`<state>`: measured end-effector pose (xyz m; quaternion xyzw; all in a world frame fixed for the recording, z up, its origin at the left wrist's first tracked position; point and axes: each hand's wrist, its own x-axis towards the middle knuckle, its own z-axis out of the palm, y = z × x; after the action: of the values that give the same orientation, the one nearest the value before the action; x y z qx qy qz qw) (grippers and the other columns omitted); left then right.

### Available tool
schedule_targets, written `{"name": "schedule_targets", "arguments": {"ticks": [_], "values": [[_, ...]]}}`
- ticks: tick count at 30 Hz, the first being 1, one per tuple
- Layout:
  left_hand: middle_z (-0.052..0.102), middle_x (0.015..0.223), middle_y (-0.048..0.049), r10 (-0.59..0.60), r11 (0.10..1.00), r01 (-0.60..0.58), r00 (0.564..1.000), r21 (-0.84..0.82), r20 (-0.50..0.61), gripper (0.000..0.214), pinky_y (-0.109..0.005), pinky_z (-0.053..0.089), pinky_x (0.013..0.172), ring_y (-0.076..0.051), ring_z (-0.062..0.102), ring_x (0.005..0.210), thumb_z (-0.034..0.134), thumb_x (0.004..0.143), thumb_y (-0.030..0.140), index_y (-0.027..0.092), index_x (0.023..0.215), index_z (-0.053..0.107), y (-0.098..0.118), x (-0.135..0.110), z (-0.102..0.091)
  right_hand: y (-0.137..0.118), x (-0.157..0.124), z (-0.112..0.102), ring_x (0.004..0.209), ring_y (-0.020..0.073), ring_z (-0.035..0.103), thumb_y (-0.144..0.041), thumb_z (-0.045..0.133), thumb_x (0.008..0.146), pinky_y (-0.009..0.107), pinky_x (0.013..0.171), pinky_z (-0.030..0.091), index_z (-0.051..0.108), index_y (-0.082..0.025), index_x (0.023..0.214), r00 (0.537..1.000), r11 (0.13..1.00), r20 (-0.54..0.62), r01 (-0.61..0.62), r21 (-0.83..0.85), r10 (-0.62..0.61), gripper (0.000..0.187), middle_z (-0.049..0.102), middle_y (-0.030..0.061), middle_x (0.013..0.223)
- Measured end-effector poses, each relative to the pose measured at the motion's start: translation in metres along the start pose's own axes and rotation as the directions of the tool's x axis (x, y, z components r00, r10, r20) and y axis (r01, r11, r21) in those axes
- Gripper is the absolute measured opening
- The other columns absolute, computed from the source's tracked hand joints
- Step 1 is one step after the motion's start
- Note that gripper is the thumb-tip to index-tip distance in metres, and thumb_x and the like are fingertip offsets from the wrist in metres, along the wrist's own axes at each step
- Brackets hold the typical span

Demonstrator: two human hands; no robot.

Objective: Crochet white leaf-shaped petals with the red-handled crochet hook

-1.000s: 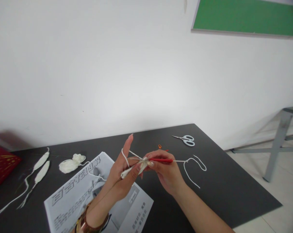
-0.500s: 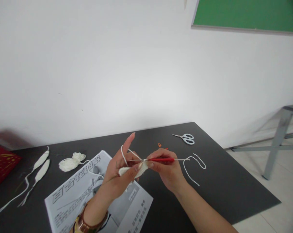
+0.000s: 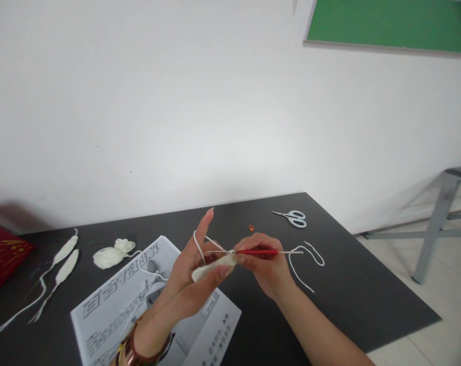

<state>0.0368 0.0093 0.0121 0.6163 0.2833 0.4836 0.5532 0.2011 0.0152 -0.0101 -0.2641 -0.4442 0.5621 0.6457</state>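
My left hand [image 3: 190, 279] pinches a small white crocheted piece [image 3: 209, 267] between thumb and fingers. Its index finger points up, with white yarn [image 3: 197, 245] looped round it. In my right hand [image 3: 266, 264] is a crochet hook [image 3: 259, 252] with a red grip, held level. The hook's thin metal shaft reaches left to the top edge of the white piece, where yarn lies on it. From my left hand the yarn trails left to a loose white yarn bundle [image 3: 112, 254] on the dark table.
Printed sheets [image 3: 116, 310] lie under my left arm. Two white crocheted petal shapes [image 3: 66, 267] with long tails rest at the left, beside a red box [image 3: 5, 259]. Scissors [image 3: 293, 218], an orange stitch marker [image 3: 251, 228] and a cut yarn piece [image 3: 301, 277] are at the right.
Both hands have shifted slightly right. The left thumb has moved along the white piece, which now appears more tilted and narrower. The hook has slid a little to the right.
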Motion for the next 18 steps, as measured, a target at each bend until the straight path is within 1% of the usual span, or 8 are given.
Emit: {"name": "schedule_targets", "arguments": {"ticks": [2, 3, 7, 9, 11, 14, 16, 18], "values": [[0.060, 0.079, 0.0020, 0.027, 0.999, -0.026, 0.999, 0.023, -0.027, 0.078, -0.018, 0.041, 0.048, -0.008, 0.051, 0.056, 0.061, 0.084, 0.020, 0.041, 0.145, 0.016, -0.001, 0.000, 0.002, -0.001, 0.000, 0.000, 0.064, 0.0135, 0.066, -0.014, 0.082, 0.060, 0.025, 0.062, 0.053, 0.073, -0.023, 0.069, 1.000, 1.000, 0.008, 0.018, -0.017, -0.018, 0.015, 0.073, 0.0004, 0.069], [0.060, 0.079, 0.0023, 0.043, 0.999, -0.042, 0.998, 0.023, -0.037, 0.077, -0.019, 0.043, 0.048, -0.009, 0.053, 0.056, 0.060, 0.084, 0.019, 0.042, 0.144, 0.018, -0.001, 0.001, 0.003, -0.001, 0.000, 0.000, 0.064, 0.0131, 0.065, -0.013, 0.082, 0.061, 0.024, 0.062, 0.052, 0.073, -0.023, 0.069, 1.000, 0.999, 0.013, 0.026, -0.022, -0.026, 0.015, 0.072, 0.0003, 0.069], [0.059, 0.069, 0.0045, 0.142, 0.990, -0.142, 0.989, 0.009, -0.046, 0.076, -0.019, 0.044, 0.050, -0.009, 0.052, 0.056, 0.056, 0.086, 0.014, 0.043, 0.144, 0.017, -0.003, 0.003, 0.007, -0.003, 0.001, 0.001, 0.069, 0.0112, 0.063, -0.012, 0.080, 0.064, 0.022, 0.065, 0.050, 0.074, -0.023, 0.071, 0.998, 0.999, 0.051, 0.036, -0.029, -0.035, 0.015, 0.070, -0.0003, 0.073], [0.058, 0.066, 0.0054, 0.169, 0.986, -0.169, 0.984, -0.007, -0.050, 0.079, -0.018, 0.042, 0.050, -0.009, 0.051, 0.056, 0.056, 0.086, 0.013, 0.043, 0.145, 0.012, -0.003, 0.003, 0.007, -0.004, 0.002, 0.001, 0.068, 0.0101, 0.062, -0.015, 0.081, 0.064, 0.020, 0.064, 0.050, 0.073, -0.021, 0.073, 0.997, 1.000, 0.073, 0.004, -0.023, -0.003, 0.013, 0.067, -0.0007, 0.073], [0.059, 0.065, 0.0060, 0.158, 0.987, -0.160, 0.986, -0.035, -0.057, 0.084, -0.017, 0.039, 0.049, -0.008, 0.048, 0.054, 0.056, 0.086, 0.012, 0.044, 0.145, 0.005, -0.002, 0.003, 0.007, -0.006, 0.003, 0.002, 0.060, 0.0093, 0.060, -0.021, 0.081, 0.064, 0.020, 0.057, 0.051, 0.072, -0.020, 0.076, 0.995, 0.997, 0.067, -0.070, 0.026, 0.068, 0.014, 0.063, -0.0021, 0.069], [0.061, 0.066, 0.0059, 0.101, 0.993, -0.106, 0.991, -0.054, -0.085, 0.090, -0.018, 0.037, 0.050, -0.008, 0.046, 0.055, 0.058, 0.085, 0.012, 0.043, 0.145, -0.001, 0.001, 0.003, 0.006, -0.010, 0.005, 0.001, 0.046, 0.0078, 0.055, -0.024, 0.081, 0.064, 0.020, 0.043, 0.050, 0.068, -0.019, 0.073, 0.986, 0.976, 0.021, -0.165, 0.145, 0.164, 0.016, 0.060, -0.0045, 0.062], [0.061, 0.066, 0.0056, 0.080, 0.994, -0.086, 0.991, -0.062, -0.103, 0.092, -0.019, 0.037, 0.052, -0.009, 0.047, 0.057, 0.060, 0.084, 0.013, 0.042, 0.145, -0.002, 0.002, 0.003, 0.006, -0.011, 0.006, 0.000, 0.042, 0.0070, 0.052, -0.024, 0.081, 0.064, 0.019, 0.040, 0.051, 0.066, -0.018, 0.069, 0.982, 0.965, 0.004, -0.186, 0.187, 0.189, 0.017, 0.061, -0.0046, 0.057], [0.061, 0.066, 0.0056, 0.067, 0.995, -0.077, 0.989, -0.066, -0.130, 0.094, -0.019, 0.038, 0.053, -0.009, 0.048, 0.058, 0.061, 0.083, 0.014, 0.041, 0.145, -0.003, 0.004, 0.003, 0.006, -0.011, 0.006, -0.001, 0.042, 0.0076, 0.054, -0.025, 0.079, 0.067, 0.020, 0.042, 0.052, 0.067, -0.017, 0.071, 0.980, 0.962, 0.001, -0.197, 0.190, 0.201, 0.016, 0.063, -0.0030, 0.055]]}}
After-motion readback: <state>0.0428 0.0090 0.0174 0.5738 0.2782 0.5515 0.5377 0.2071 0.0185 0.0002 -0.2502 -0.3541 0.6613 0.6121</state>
